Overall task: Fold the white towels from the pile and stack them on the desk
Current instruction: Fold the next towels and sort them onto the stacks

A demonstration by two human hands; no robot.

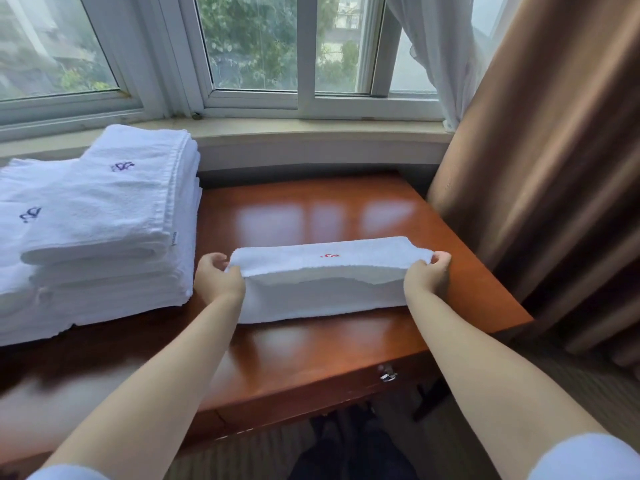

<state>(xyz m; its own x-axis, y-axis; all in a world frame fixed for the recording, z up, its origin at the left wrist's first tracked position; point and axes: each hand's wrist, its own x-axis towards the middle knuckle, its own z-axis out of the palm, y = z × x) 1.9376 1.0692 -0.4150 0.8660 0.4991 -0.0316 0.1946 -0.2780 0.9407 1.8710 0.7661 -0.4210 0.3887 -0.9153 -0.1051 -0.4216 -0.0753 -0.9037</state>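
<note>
Head view, both hands at one towel. Left hand [219, 279] pinches the left end of the white towel [322, 282], thumb over the upper layer; right hand [428, 276] pinches the right end likewise, fingers curled round the top edge. The upper layer is raised slightly off the lower layers, which lie flat on the desk [311, 355]. A small red emblem [329, 256] shows on the top face, near the middle.

The towel's long axis runs left to right, straight across the person, so each hand holds one short end and neither is nearer than the other. Judged from this, the fold in hand carries the lifted long edge forward or back across that axis; a later fold would bring one end toward the other.

To the left, close beside but apart from the held towel, stands a stack of folded towels [104, 216] with blue emblems. A window sill [311, 131] runs behind the desk; a brown curtain [554, 168] hangs at right.
</note>
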